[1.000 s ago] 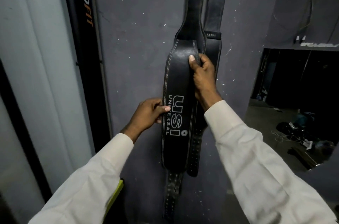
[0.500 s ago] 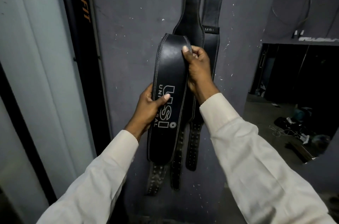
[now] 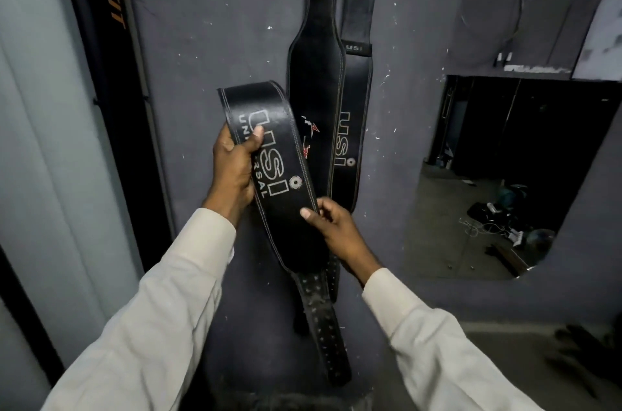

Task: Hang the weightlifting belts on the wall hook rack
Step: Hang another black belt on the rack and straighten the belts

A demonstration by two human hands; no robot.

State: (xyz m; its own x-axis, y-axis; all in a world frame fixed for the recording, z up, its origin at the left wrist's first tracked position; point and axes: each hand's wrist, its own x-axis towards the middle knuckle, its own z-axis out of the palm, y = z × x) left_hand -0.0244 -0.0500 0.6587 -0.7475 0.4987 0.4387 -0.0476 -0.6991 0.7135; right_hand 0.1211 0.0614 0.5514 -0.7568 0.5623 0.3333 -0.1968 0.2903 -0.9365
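I hold a black leather weightlifting belt (image 3: 286, 218) with white "USI UNIVERSAL" lettering, tilted and folded over at its top, in front of the dark grey wall. My left hand (image 3: 235, 168) grips its left edge near the fold, thumb on the lettering. Lower down, my right hand (image 3: 333, 225) pinches its right edge. Its perforated strap end (image 3: 326, 340) dangles below. Two more black belts hang flat on the wall behind: one with a red mark (image 3: 316, 100) and one with USI lettering (image 3: 353, 127). The hooks they hang from are out of view above.
A black upright panel with orange "FIT" lettering (image 3: 111, 50) stands left of the wall, beside a pale curtain-like surface (image 3: 40, 141). To the right, a mirror (image 3: 505, 175) reflects a floor strewn with cables and gear.
The USI belt has come away from the hanging ones, down and to the left, now tilted and folded. My right hand slid from its top to its lower edge. My left hand moved up.
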